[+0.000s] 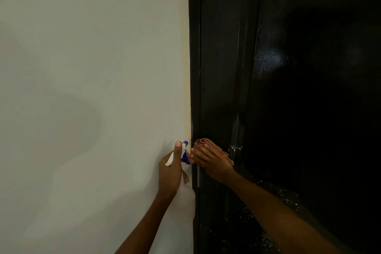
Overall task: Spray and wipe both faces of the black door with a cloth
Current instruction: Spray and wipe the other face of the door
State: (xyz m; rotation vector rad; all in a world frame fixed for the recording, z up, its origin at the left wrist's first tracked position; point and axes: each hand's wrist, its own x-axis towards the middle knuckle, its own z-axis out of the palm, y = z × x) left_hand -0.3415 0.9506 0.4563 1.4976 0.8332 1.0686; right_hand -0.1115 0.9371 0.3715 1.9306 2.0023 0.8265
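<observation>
- Orange-pink checked cloth point(212, 147) sits bunched under the right hand point(210, 161) at lower centre of the frame; the fingers lie over it and press it against the door point(309, 109), close to the door's left edge.
- The left hand point(170, 171), just left of the right and almost touching it, is curled round the neck of a spray bottle point(184, 198), thumb upright beside the blue and white head, whose nozzle points right toward the door.
- The bottle's pale, translucent body hangs below the hand, in front of the wall point(82, 88) and right beside the black frame point(194, 68).
- The door fills the right half of the frame, directly ahead of the right hand; its long axis runs vertically, from the top edge to the bottom.
- The right hand is on the door already, the left just short of it, so the wiping hand is the nearer one. The next stroke, as I judge it, has far more unwiped surface above and to the right than on the left, where the frame stops it.
- The door looks glossy black, with a soft glare patch at centre right and vertical streaks of sheen along its edge.
- White droplets or specks dot the surface right of the cloth and lower down, beside the right forearm.
- Whether this is the first or second face, I cannot tell.
</observation>
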